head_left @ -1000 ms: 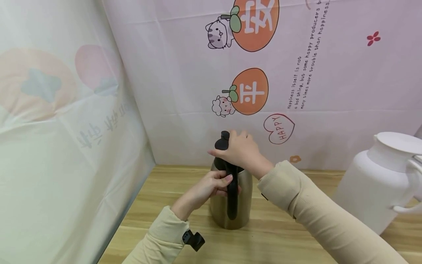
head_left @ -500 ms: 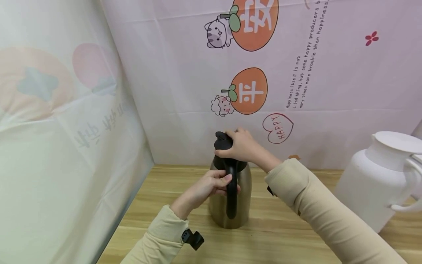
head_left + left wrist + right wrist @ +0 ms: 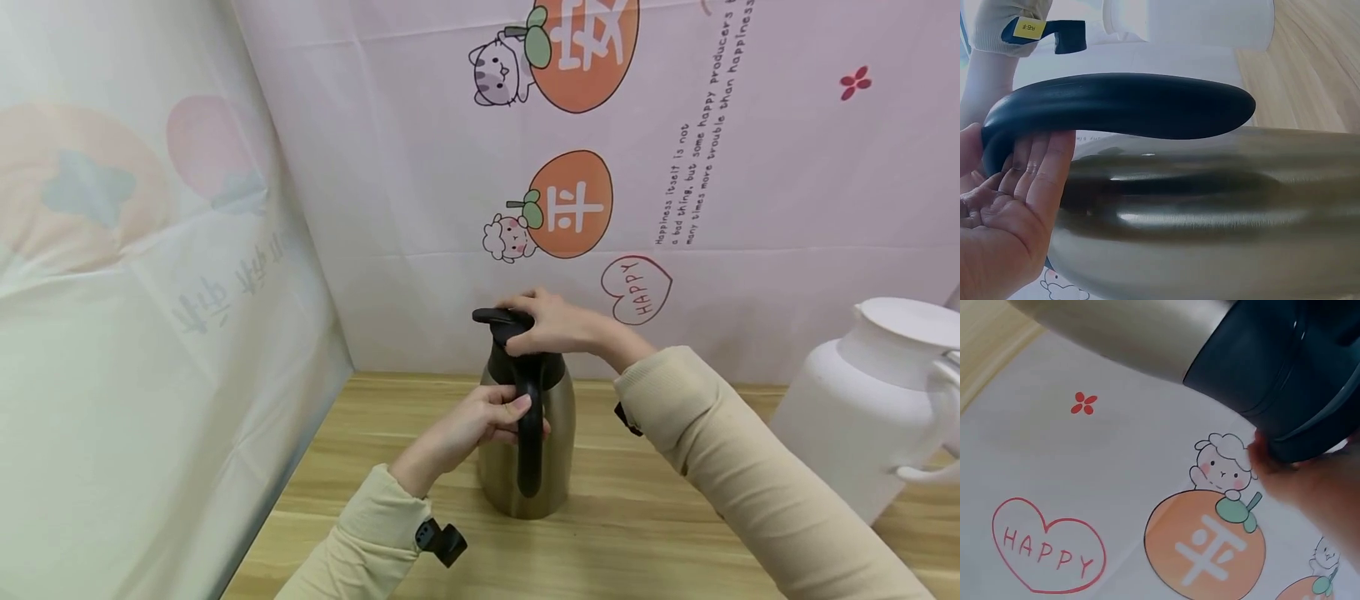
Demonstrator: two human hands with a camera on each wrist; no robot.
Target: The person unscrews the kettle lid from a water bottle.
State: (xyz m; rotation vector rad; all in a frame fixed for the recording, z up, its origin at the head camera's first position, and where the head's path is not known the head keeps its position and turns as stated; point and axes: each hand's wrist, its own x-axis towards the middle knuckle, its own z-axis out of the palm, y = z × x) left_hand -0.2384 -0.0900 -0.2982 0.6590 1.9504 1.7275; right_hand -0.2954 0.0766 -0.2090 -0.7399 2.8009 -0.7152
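Observation:
A steel thermos jug (image 3: 558,450) stands upright on the wooden table, its black handle (image 3: 530,458) towards me. My left hand (image 3: 480,421) holds the upper part of that handle. Its fingers (image 3: 1047,165) pass under the handle in the left wrist view, beside the steel body (image 3: 1229,225). On top, my right hand (image 3: 558,323) grips the black lid (image 3: 506,332), thumb on the near side and fingers over the far side. A flat black tab (image 3: 487,316) on the lid points left. In the right wrist view, my right hand (image 3: 1304,484) curls round the lid's edge, partly blurred.
A white jug (image 3: 862,408) stands on the table (image 3: 637,500) to the right. Behind the steel jug hangs a printed cloth (image 3: 420,208), and another cloth (image 3: 150,375) closes off the left side. Black mounts sit at both wrists.
My right hand has turned the lid, and its tab has swung from pointing back to pointing left. The right wrist has shifted right. My left hand and the jug's body stay put.

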